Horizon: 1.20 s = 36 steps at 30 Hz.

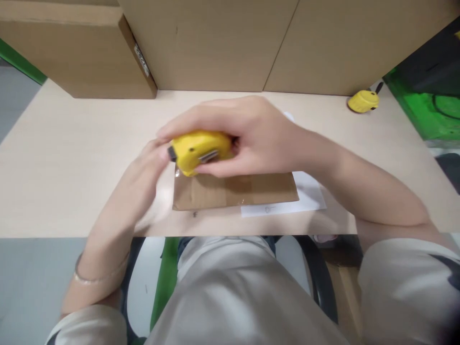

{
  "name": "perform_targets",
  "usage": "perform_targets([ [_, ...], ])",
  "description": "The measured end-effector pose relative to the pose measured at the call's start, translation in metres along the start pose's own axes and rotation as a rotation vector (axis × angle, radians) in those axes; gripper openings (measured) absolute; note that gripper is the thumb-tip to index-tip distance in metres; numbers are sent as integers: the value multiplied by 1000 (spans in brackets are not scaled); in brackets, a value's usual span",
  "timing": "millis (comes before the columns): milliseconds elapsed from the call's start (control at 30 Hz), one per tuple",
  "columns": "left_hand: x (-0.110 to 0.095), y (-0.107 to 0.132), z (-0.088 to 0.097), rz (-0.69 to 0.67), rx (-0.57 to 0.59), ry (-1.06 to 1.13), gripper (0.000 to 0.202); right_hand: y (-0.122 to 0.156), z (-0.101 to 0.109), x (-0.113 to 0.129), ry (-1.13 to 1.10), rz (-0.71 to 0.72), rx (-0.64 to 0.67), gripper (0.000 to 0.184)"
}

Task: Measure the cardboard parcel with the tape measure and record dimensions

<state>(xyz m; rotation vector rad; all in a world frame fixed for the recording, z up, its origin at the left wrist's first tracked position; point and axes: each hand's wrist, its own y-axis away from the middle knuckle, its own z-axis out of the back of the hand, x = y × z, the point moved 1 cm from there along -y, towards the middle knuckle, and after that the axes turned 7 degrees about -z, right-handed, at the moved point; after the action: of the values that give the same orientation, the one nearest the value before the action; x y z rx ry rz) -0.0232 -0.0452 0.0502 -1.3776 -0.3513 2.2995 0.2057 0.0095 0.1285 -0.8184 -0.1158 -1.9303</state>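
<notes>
In our right grip (262, 134) we see a smooth, rounded yellow plastic tool (201, 145); beneath, a matt, flat brown cardboard box (237, 190).

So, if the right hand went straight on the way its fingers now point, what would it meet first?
Most likely the left hand: the right hand, holding the yellow tool, points towards it. They look very close, perhaps touching; the depth is unclear.
</notes>
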Motion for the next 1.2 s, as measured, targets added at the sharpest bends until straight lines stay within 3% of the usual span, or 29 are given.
perform_targets([
  [33, -20, 11, -1, -43, 6, -61, 40, 11, 10, 0, -71, -25, 2, 50],
  [133, -65, 37, -22, -416, 143, -361, 55, 47, 35, 1, -140, -166, 66, 49],
  [233, -72, 45, -52, -582, 194, -483, 49, 72, 38, -1, -168, -180, 242, 41],
  [333, -61, 41, -67, -622, 184, -537, 36, 80, 27, -8, -177, -65, 316, 33],
  [500, -55, 41, -63, -643, 242, -586, 38, 63, 27, -25, -128, 57, 320, 27],
  [633, -59, 44, -66, -618, 251, -680, 45, 30, 50, -46, -118, -18, 435, 38],
  [700, -60, 44, -68, -613, 246, -691, 45, 11, 62, -67, -121, -90, 390, 43],
  [833, -60, 44, -70, -607, 248, -699, 45, -16, 73, -118, -325, -214, 173, 42],
  [967, -61, 43, -69, -601, 245, -701, 46, -20, 66, -151, -475, -323, 186, 43],
  [1067, -61, 43, -68, -601, 254, -698, 45, -11, 66, -143, -493, -295, 137, 41],
  [1200, -57, 43, -69, -631, 215, -635, 50, 12, 60, -93, -307, -181, 203, 34],
])
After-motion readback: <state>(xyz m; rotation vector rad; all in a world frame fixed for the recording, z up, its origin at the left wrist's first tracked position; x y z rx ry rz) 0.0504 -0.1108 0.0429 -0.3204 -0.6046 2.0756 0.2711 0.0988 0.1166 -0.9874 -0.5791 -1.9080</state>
